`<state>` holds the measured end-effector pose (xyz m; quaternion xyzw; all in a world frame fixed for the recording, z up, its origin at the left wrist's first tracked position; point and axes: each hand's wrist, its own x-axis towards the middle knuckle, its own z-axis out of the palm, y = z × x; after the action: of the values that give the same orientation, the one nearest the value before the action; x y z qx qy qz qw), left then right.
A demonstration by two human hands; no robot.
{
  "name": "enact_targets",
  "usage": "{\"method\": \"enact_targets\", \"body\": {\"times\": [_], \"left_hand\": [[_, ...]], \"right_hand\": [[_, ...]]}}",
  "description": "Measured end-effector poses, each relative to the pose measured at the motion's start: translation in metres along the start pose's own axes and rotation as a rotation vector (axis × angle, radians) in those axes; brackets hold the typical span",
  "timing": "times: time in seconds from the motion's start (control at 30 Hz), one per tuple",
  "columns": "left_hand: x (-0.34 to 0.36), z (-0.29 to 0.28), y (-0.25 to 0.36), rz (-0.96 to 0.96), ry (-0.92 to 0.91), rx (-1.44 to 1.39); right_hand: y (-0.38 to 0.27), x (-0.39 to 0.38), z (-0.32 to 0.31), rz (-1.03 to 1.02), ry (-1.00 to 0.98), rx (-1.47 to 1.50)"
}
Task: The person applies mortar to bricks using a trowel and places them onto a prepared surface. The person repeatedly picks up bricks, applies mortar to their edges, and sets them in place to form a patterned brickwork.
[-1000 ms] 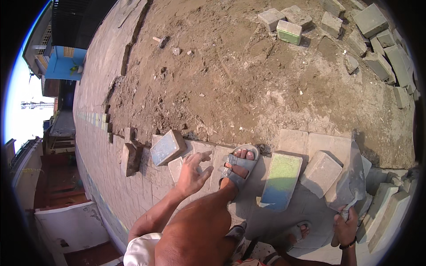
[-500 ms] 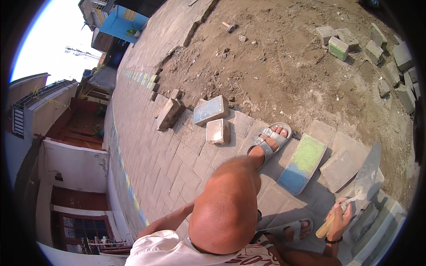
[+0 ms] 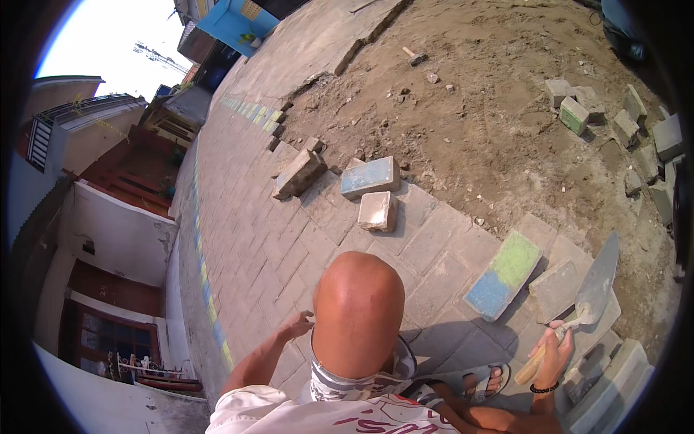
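Observation:
My right hand (image 3: 553,356), with a dark beaded bracelet at its wrist, is closed around the wooden handle of a trowel (image 3: 598,281). The trowel's pointed metal blade slants up and away, over a grey paving block (image 3: 555,291). Left of that block lies a paving block painted yellow-green and blue (image 3: 504,275), on top of the laid paving. My left hand (image 3: 295,326) is beside my raised knee (image 3: 359,296) with nothing visible in it. Its fingers look loosely extended, partly hidden by the knee.
Laid pavers (image 3: 275,246) end at a bare sandy bed (image 3: 463,130). Near that edge sit a blue-topped block (image 3: 370,178), a small pale block (image 3: 378,211) and a tilted block (image 3: 300,173). A hammer (image 3: 415,57) lies on the sand. Several loose blocks (image 3: 575,116) stand far right.
My forward sandaled foot has drawn back from the paving edge, and that knee is now upright. My left hand has come into view beside it. The trowel stays in my right hand.

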<state>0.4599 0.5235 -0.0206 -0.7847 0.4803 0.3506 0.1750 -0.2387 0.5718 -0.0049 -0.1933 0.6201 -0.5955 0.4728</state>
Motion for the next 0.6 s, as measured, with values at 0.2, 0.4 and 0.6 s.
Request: {"method": "enact_targets", "body": {"times": [0.2, 0.4, 0.6], "left_hand": [[0.031, -0.100, 0.110, 0.507, 0.112, -0.155], [0.094, -0.143, 0.168, 0.418, 0.252, 0.138], [0.215, -0.228, 0.125, 0.344, 0.652, 0.246]], "right_hand": [[0.006, -0.012, 0.007, 0.083, 0.072, -0.206], [0.034, -0.014, 0.000, 0.105, 0.043, -0.554], [-0.020, -0.019, 0.057, 0.333, -0.525, -1.463]]}}
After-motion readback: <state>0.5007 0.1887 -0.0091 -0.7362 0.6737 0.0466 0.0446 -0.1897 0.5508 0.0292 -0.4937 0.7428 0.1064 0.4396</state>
